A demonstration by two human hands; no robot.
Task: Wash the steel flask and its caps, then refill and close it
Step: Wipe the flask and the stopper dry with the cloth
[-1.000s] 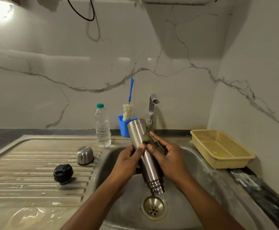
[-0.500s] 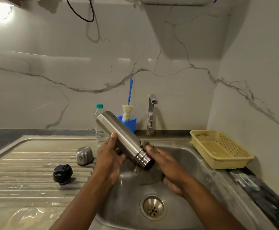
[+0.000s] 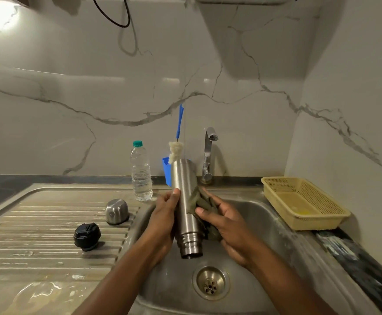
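The steel flask (image 3: 185, 201) is held nearly upright over the sink (image 3: 267, 226), its open threaded mouth pointing down. My left hand (image 3: 162, 221) grips the flask's left side. My right hand (image 3: 226, 223) presses a greenish scrub pad (image 3: 200, 201) against the flask's right side. On the ribbed drainboard (image 3: 38, 235) to the left lie the steel outer cap (image 3: 116, 211) and the black inner cap (image 3: 87, 236).
A clear water bottle (image 3: 141, 171) with a green cap stands behind the sink. A blue holder (image 3: 166, 170) with a bottle brush (image 3: 176, 148) sits beside the tap (image 3: 208, 153). A yellow basket (image 3: 303, 201) rests at the right. The drain (image 3: 210, 283) lies below the flask.
The flask swung from a slant toward the left back to nearly upright with its mouth down. My right hand brought the pad up from below the mouth onto the flask's side.
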